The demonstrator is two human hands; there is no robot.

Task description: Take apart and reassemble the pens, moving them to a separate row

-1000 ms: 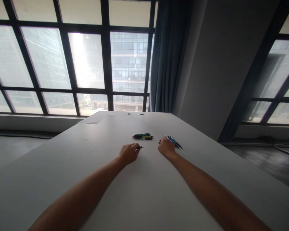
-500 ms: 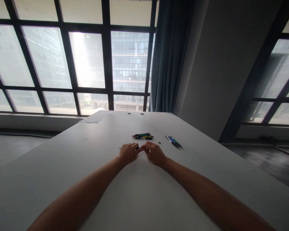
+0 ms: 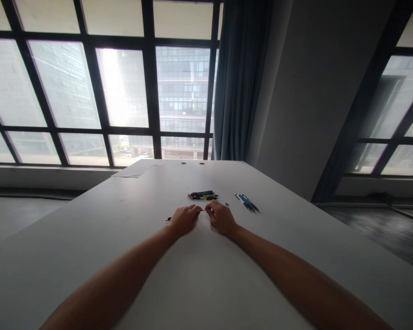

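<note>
Your arms are bare from the lower frame edge up to the wrists, with no sleeves in view. Your left hand [image 3: 183, 219] and right hand [image 3: 222, 218] wear no gloves, rings or watch.

txt: none legible | labels: none | pens [image 3: 202, 195]: too small to read

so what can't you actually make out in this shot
- Pen in the left hand: head view, mostly covered by the fingers; only its ends show.
- Right hand grip: fingers curl over it.
- Pen pile: too small to count.
- Paper: too far to read.
</note>
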